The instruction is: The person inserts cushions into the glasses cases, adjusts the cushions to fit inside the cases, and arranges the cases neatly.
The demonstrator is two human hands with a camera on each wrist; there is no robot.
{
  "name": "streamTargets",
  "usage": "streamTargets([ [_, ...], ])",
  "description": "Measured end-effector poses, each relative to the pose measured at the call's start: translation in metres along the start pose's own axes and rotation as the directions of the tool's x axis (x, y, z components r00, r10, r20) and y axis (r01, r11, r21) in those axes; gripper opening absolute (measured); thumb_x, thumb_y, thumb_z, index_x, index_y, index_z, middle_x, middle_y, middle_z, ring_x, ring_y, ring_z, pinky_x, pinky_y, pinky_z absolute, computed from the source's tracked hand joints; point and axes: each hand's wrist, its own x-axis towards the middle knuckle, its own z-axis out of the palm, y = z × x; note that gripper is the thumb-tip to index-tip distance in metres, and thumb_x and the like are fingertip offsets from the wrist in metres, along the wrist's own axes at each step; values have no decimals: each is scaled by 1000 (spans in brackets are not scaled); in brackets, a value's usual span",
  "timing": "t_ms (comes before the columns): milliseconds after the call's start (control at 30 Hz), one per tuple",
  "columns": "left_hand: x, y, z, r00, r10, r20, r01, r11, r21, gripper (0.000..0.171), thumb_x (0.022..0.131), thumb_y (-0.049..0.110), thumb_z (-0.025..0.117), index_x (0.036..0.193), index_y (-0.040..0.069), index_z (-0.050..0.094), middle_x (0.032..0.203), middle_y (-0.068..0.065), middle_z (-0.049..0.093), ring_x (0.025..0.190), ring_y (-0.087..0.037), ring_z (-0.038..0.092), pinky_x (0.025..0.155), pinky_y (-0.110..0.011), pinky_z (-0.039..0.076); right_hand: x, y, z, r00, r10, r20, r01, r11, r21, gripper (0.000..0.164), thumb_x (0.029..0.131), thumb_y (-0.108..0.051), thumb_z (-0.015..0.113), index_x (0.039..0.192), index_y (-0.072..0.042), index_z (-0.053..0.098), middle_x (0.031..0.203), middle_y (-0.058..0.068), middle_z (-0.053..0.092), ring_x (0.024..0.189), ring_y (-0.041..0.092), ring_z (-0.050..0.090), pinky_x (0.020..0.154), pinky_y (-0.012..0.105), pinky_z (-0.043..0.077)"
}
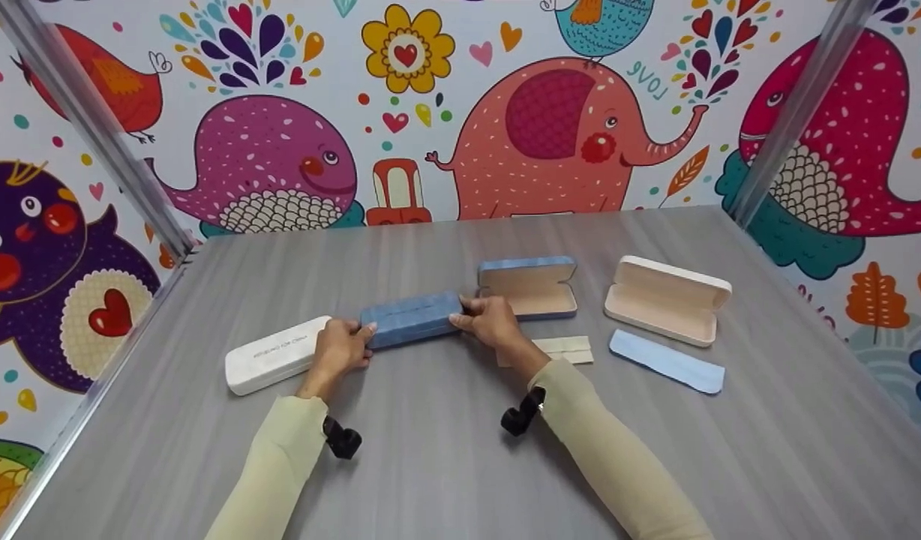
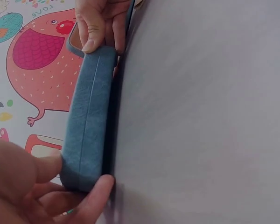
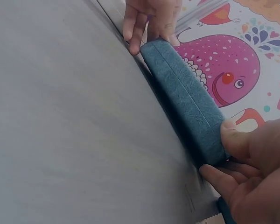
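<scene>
A closed blue glasses case [image 1: 412,318] is held at both ends, close over the table. My left hand [image 1: 339,349] pinches its left end between thumb and fingers, as the left wrist view also shows. At the other end my right hand [image 1: 495,324] grips it, thumb [image 3: 235,139] on the upper side and fingers below. A closed white glasses case [image 1: 269,358] with dark lettering lies just left of my left hand, which partly covers its right end. Behind my right hand stands an open blue glasses case [image 1: 539,302] with a beige lining.
To the right sits an open white glasses case [image 1: 659,319], lid up, with a light blue cloth [image 1: 667,361] in front of it. A folded beige cloth [image 1: 569,349] lies partly behind my right wrist. Patterned walls [image 1: 400,135] border the grey table [image 1: 430,465].
</scene>
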Motion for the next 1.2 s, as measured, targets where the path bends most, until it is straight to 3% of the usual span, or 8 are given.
streamTargets([
  [233,-3,0,1,999,30,-16,-29,998,58,25,102,19,58,91,-1,67,77,-9,66,62,-12,63,52,-20,52,0,2,2,1000,14,0,-14,1000,8,48,91,-13,74,135,-4,59,142,13,58,110,20,66,72,20,55],
  [400,-5,-2,4,999,41,-27,-38,996,83,27,103,18,57,83,1,62,70,-7,64,59,-11,58,49,-19,44,0,2,4,1000,15,-23,-15,1000,-6,47,89,-12,76,132,-4,62,139,13,60,86,13,67,62,18,49],
  [567,-5,-5,7,999,25,-30,-23,999,49,25,103,17,56,83,3,60,71,-6,62,63,-13,61,49,-21,42,-1,0,5,999,47,-24,-47,999,16,48,88,-11,77,133,-5,62,140,12,59,81,10,62,61,19,47],
  [700,-5,-5,9,998,39,-53,-37,999,30,23,103,16,56,88,1,64,68,-5,62,60,-12,61,49,-20,43,-1,-2,4,997,75,-20,-74,997,32,49,88,-11,77,134,-5,62,140,13,59,98,15,64,68,19,50],
  [933,-6,-3,13,993,69,-93,-64,996,58,28,102,17,56,79,2,60,58,1,55,52,-9,51,48,-20,38,0,-1,0,996,88,-25,-87,995,50,50,86,-10,78,133,-5,63,142,13,58,138,22,48,107,33,48],
  [1033,-9,-1,10,995,47,-88,-42,997,59,26,102,20,56,102,-3,69,71,-10,66,51,-8,56,49,-20,43,-3,-3,-2,996,83,-21,-82,995,53,50,86,-9,78,134,-4,63,141,14,59,138,23,49,110,37,46],
  [1100,-14,1,6,996,31,-84,-25,997,72,35,102,23,56,120,-6,66,85,-20,72,56,-17,64,58,-25,51,-7,-6,-4,996,85,-5,-85,994,69,50,87,-8,77,134,-2,62,139,15,61,135,24,52,108,37,48],
  [1200,-22,2,1,996,15,-88,-7,997,83,49,101,27,57,136,-9,55,118,-29,68,89,-32,73,84,-38,57,-14,-8,-8,997,81,21,-82,994,74,48,87,-8,76,133,-1,63,136,15,64,127,24,59,103,36,52],
])
